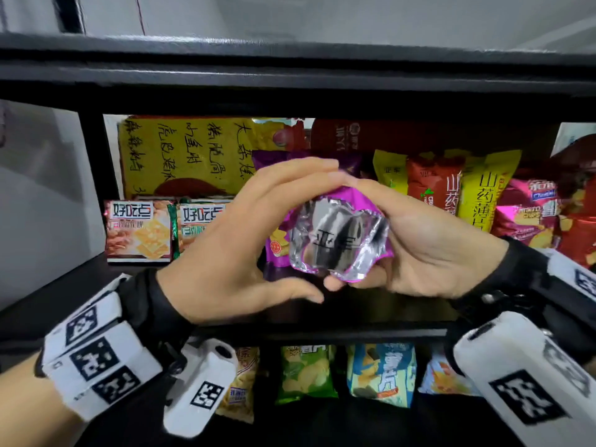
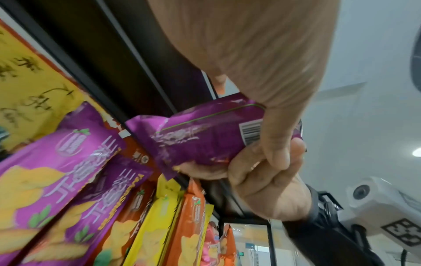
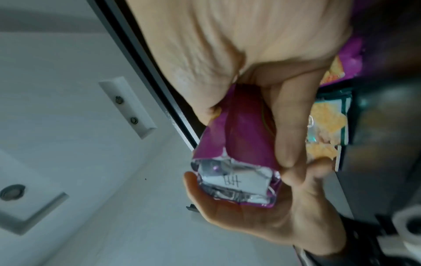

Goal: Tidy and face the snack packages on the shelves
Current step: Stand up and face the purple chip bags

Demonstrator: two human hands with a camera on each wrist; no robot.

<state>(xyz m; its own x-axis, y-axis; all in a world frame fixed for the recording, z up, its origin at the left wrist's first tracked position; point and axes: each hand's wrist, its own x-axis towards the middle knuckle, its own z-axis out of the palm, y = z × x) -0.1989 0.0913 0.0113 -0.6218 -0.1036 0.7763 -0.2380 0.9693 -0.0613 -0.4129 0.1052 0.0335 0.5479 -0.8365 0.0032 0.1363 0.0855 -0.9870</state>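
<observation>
A purple snack package is held in front of the middle shelf, its crumpled silver end turned toward me. My left hand arches its fingers over the top of the pack, with the thumb underneath. From the right, my right hand grips the same pack, thumb under the silver end. In the left wrist view the package shows its barcode side. Matching purple packages stand on the shelf behind it.
The shelf holds a yellow handwritten bag, two cracker boxes, and yellow, orange and pink chip bags. A black shelf board runs overhead. Green and blue bags stand on the lower shelf.
</observation>
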